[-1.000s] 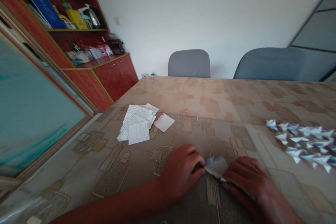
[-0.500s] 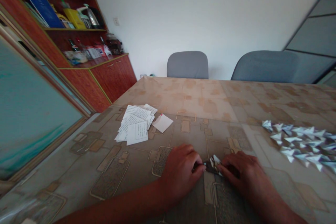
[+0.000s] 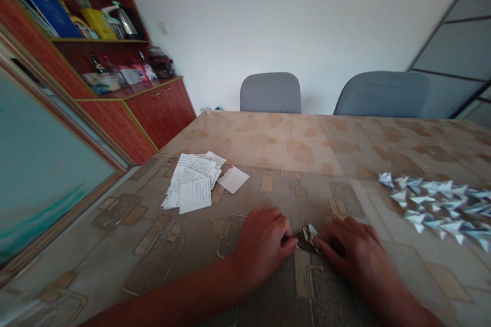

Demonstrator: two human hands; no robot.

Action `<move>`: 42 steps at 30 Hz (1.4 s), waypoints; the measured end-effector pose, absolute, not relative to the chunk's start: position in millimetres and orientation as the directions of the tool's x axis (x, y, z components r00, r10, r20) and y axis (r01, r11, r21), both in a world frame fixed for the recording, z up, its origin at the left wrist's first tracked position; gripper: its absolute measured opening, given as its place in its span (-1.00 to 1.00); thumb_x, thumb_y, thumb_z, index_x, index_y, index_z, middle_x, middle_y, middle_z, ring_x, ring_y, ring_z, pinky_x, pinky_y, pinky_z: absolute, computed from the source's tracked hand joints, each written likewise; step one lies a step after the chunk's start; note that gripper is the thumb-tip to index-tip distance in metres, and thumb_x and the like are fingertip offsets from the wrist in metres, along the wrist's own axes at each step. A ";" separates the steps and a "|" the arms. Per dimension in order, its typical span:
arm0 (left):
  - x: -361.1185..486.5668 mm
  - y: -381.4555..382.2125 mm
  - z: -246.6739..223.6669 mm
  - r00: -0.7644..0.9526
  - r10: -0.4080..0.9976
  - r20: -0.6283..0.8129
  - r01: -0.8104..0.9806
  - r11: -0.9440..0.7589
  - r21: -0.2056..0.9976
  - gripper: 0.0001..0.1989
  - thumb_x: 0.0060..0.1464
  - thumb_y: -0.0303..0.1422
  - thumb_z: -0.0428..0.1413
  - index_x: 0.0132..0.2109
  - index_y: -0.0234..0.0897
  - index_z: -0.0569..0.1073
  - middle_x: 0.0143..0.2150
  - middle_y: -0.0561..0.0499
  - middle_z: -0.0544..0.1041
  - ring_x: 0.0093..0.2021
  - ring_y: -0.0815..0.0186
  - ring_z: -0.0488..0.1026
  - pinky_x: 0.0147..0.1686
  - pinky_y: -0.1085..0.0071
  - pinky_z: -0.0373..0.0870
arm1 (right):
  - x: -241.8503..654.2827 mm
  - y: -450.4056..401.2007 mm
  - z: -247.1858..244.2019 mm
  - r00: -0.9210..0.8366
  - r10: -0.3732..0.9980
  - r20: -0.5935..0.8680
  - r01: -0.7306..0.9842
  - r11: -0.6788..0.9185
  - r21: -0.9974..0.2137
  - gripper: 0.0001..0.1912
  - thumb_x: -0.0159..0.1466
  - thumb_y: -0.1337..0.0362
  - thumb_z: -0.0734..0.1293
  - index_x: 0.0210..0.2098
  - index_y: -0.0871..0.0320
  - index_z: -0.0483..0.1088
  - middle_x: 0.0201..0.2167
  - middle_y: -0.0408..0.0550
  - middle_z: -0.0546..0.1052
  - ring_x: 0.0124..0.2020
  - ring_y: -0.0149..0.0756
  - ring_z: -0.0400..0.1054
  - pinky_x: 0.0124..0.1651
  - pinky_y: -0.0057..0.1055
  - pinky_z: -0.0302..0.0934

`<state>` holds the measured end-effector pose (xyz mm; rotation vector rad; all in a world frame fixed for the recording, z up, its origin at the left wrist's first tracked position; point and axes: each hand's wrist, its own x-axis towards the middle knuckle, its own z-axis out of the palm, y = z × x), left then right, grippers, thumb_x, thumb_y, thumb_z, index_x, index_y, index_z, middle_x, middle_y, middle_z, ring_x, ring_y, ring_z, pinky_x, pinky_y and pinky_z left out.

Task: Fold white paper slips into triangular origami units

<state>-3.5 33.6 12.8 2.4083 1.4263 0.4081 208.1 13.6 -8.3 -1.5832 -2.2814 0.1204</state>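
Note:
Between my hands is a small folded piece of paper [image 3: 308, 236], dark on one part and white on another, just over the tabletop. My left hand [image 3: 265, 237] pinches its left end between thumb and finger. On the other side, my right hand [image 3: 351, 245] grips the right end, with thumb and fingertips pressed together. The fingers partly hide the paper, so its full shape cannot be made out. Farther off to the right stand several folded paper pieces [image 3: 441, 204] with pointed tips, set in rows.
A pile of printed paper slips [image 3: 195, 190] lies left of centre, with a blank-looking slip [image 3: 233, 179] beside it. The table [image 3: 276, 138] has a patterned cover. Two grey chairs [image 3: 270, 93] stand behind it, and a red-brown cabinet [image 3: 161, 112] is at the left.
The view has shifted slightly, so the scene sits a little farther left. Both hands still hold the folded paper, which has changed its tilt a little.

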 end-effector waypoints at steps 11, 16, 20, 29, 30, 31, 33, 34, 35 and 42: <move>-16.5 33.8 16.6 0.439 0.896 0.073 0.794 -0.425 0.436 -0.81 0.03 -0.29 0.25 -0.27 -0.27 0.44 -0.32 0.05 0.50 -0.29 0.26 0.40 -0.31 0.38 0.23 | 207.0 14.1 -9.7 -0.293 0.928 0.228 0.890 0.352 -0.290 -0.78 0.21 0.21 0.38 -0.53 0.08 0.35 -0.55 -0.17 0.42 -0.41 -0.18 0.31 -0.26 -0.24 0.11; -31.8 12.7 18.3 0.629 0.756 0.183 0.711 -0.654 0.258 -0.89 0.21 -0.41 0.05 -0.13 -0.25 0.45 -0.16 -0.02 0.54 -0.18 0.21 0.44 -0.21 0.32 0.35 | 209.3 15.3 -13.4 -0.292 0.926 0.240 0.888 0.356 -0.291 -0.78 0.20 0.18 0.38 -0.53 0.08 0.36 -0.55 -0.16 0.43 -0.41 -0.18 0.32 -0.26 -0.24 0.12; -24.4 -6.4 1.8 0.816 0.535 0.219 0.524 -0.844 0.113 -0.48 0.23 -0.10 -0.03 0.14 -0.45 0.31 0.18 -0.27 0.38 -0.17 0.13 0.48 -0.30 0.27 0.46 | 210.8 15.8 -16.3 -0.303 0.917 0.258 0.880 0.373 -0.294 -0.78 0.22 0.17 0.34 -0.53 0.07 0.36 -0.55 -0.16 0.43 -0.43 -0.19 0.33 -0.25 -0.22 0.13; -8.2 -6.5 -7.3 0.773 0.631 0.057 0.624 -0.774 0.110 -0.35 0.19 -0.03 0.01 0.27 -0.35 0.15 0.26 -0.23 0.29 -0.13 0.10 0.47 -0.29 0.24 0.49 | 210.0 15.2 -13.4 -0.300 0.919 0.256 0.884 0.369 -0.288 -0.78 0.20 0.18 0.37 -0.53 0.07 0.34 -0.55 -0.16 0.43 -0.42 -0.17 0.33 -0.25 -0.21 0.13; -6.5 -5.1 -3.9 0.768 0.638 0.047 0.630 -0.767 0.118 -0.36 0.20 -0.05 0.01 0.28 -0.35 0.14 0.25 -0.22 0.31 -0.13 0.11 0.47 -0.28 0.24 0.49 | 208.9 14.8 -12.8 -0.295 0.920 0.256 0.887 0.364 -0.285 -0.79 0.18 0.19 0.39 -0.53 0.07 0.34 -0.55 -0.16 0.44 -0.41 -0.16 0.34 -0.24 -0.20 0.13; -4.5 -3.5 -0.7 0.762 0.646 0.039 0.638 -0.760 0.127 -0.38 0.21 -0.07 0.01 0.27 -0.34 0.14 0.22 -0.20 0.34 -0.13 0.12 0.47 -0.27 0.25 0.49 | 207.6 14.4 -12.2 -0.287 0.922 0.260 0.891 0.357 -0.281 -0.79 0.17 0.20 0.40 -0.53 0.08 0.34 -0.55 -0.16 0.44 -0.41 -0.15 0.34 -0.24 -0.18 0.14; -0.6 -0.3 4.5 0.763 0.646 0.016 0.638 -0.756 0.146 -0.42 0.22 -0.08 0.01 0.25 -0.34 0.17 0.16 -0.18 0.39 -0.12 0.13 0.47 -0.25 0.25 0.49 | 205.9 14.0 -11.0 -0.272 0.924 0.267 0.894 0.345 -0.285 -0.82 0.17 0.21 0.39 -0.50 0.08 0.34 -0.54 -0.15 0.44 -0.41 -0.14 0.35 -0.23 -0.16 0.16; 0.9 1.2 6.2 0.760 0.649 0.012 0.641 -0.753 0.147 -0.43 0.21 -0.09 0.02 0.23 -0.34 0.20 0.13 -0.17 0.41 -0.13 0.13 0.47 -0.25 0.25 0.49 | 206.1 14.1 -10.2 -0.268 0.925 0.268 0.891 0.344 -0.296 -0.83 0.18 0.21 0.38 -0.49 0.08 0.35 -0.53 -0.14 0.45 -0.40 -0.13 0.36 -0.23 -0.16 0.17; 1.8 2.6 7.3 0.768 0.641 0.006 0.633 -0.760 0.152 -0.43 0.21 -0.08 0.03 0.23 -0.34 0.20 0.12 -0.16 0.41 -0.13 0.13 0.47 -0.25 0.25 0.49 | 207.3 14.5 -9.0 -0.265 0.927 0.265 0.884 0.343 -0.316 -0.86 0.19 0.23 0.36 -0.47 0.08 0.35 -0.52 -0.14 0.45 -0.41 -0.14 0.37 -0.24 -0.17 0.18; -0.8 6.0 8.5 0.790 0.612 -0.036 0.610 -0.779 0.149 -0.39 0.21 -0.09 0.03 0.27 -0.32 0.11 0.18 -0.22 0.35 -0.13 0.09 0.49 -0.24 0.23 0.50 | 242.5 14.3 8.6 -0.210 0.927 0.311 0.781 0.351 -0.517 -0.87 0.27 0.26 0.23 -0.39 0.06 0.39 -0.53 -0.15 0.50 -0.51 -0.28 0.41 -0.45 -0.40 0.29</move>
